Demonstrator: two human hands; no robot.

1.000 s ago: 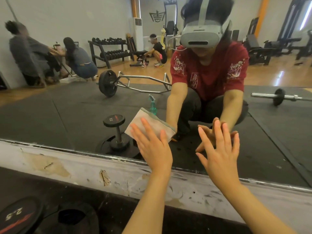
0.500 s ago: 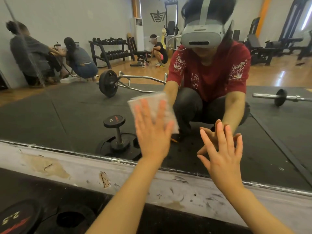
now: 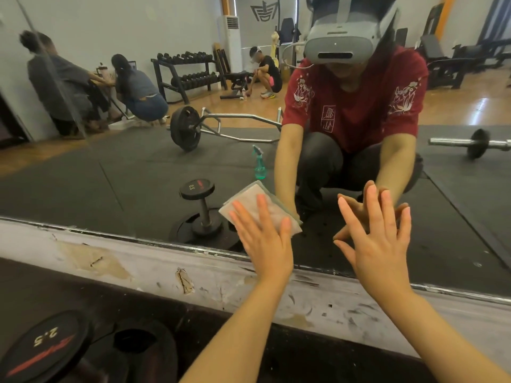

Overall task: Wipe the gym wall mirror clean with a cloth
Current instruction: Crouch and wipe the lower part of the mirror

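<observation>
even, fairly bright indoor light, no hard shadows. a pale glare streak lies on the wood floor (image 3: 482,105) reflected in the mirror (image 3: 124,167). wide-angle bending curves the edges. the near plate (image 3: 41,346) at the lower left is dim; distant reflected figures look soft.

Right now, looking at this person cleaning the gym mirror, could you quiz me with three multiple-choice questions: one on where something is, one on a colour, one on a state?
1. Where is the cloth?
A. on the floor
B. between left hand and mirror
C. over the dumbbell

2. What colour is the spray bottle reflected in the mirror?
A. green
B. red
C. white

3. How is the right hand?
A. clenched
B. gripping the bottle
C. flat, fingers spread

Answers: 1 B, straight fingers press it to the glass. 2 A, its body shows translucent green. 3 C, the palm faces the glass holding nothing.
</observation>
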